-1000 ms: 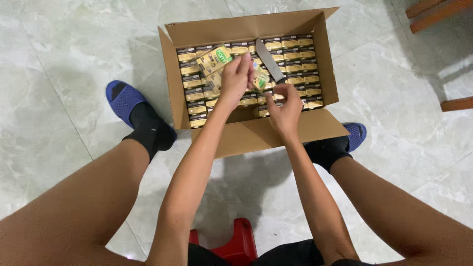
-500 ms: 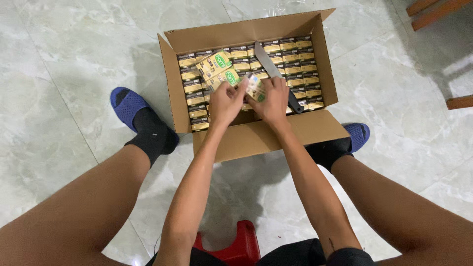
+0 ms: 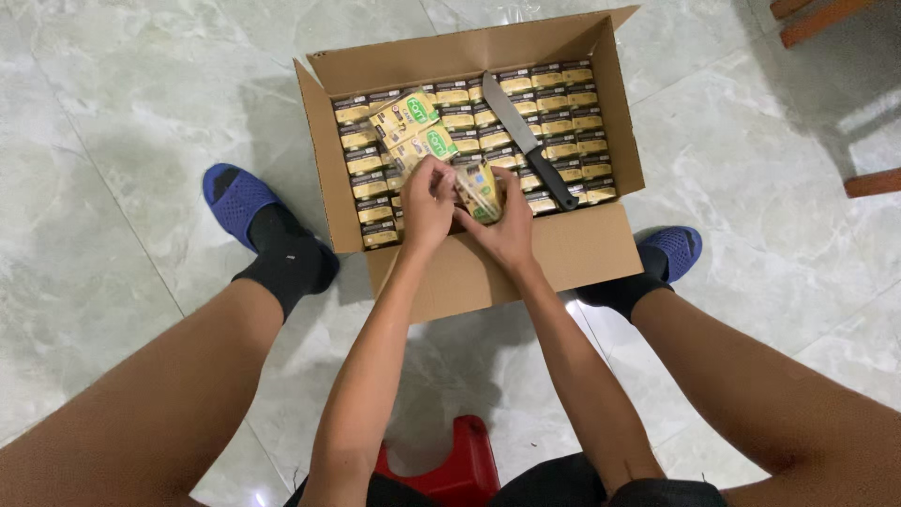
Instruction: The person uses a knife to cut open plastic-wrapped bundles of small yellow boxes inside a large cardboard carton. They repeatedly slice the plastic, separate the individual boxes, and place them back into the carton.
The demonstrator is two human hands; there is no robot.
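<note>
Holding one small yellow carton (image 3: 481, 191) over the cardboard box (image 3: 601, 246) | left hand (image 3: 427, 202) and right hand (image 3: 511, 230) fingers clamped on it | knife (image 3: 528, 141) just beyond fingertips, on packed cartons (image 3: 554, 113)

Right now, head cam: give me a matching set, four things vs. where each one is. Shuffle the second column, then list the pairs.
Things:
1. knife
2. red stool
3. small carton
4. blue slipper

Places:
A. on the floor left of the box
B. between both hands
C. lying on the packed rows in the box
D. under the person, bottom edge

Pairs: 1-C, 2-D, 3-B, 4-A
</note>
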